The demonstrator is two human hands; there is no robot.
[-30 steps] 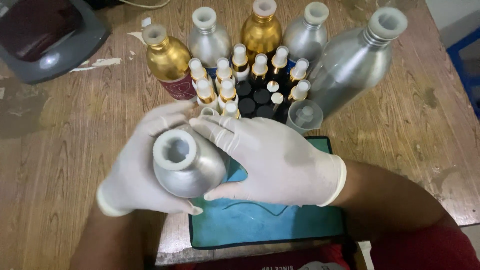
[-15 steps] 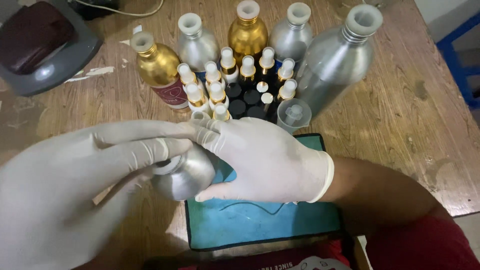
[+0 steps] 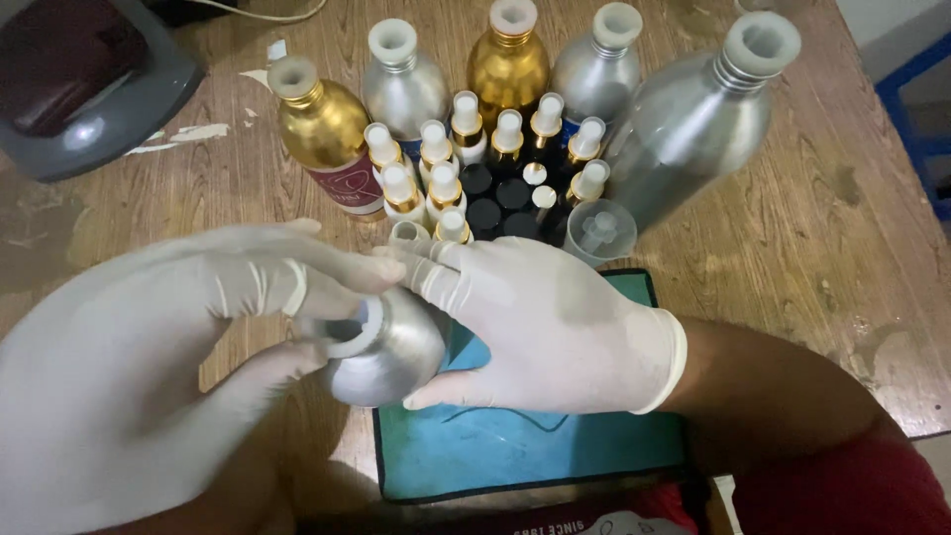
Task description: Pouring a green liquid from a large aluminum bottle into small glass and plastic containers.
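Gloved fingers point(image 3: 297, 287) of the left hand point(image 3: 149, 376) pinched the white-collared neck of a silver aluminium bottle point(image 3: 391, 347), while the right hand point(image 3: 535, 322), fingers pressed together, cupped its body over the teal mat point(image 3: 535, 446) at the table's point(image 3: 842, 248) near edge. The bottle's mouth showed no cap, so judging by that, it stood unsealed. Beyond, small spray vials point(image 3: 466, 163) clustered mid-table beside a clear funnel point(image 3: 599, 230); gold bottles point(image 3: 322, 129) and a large silver bottle point(image 3: 703, 119) lined the far edge, uncapped.
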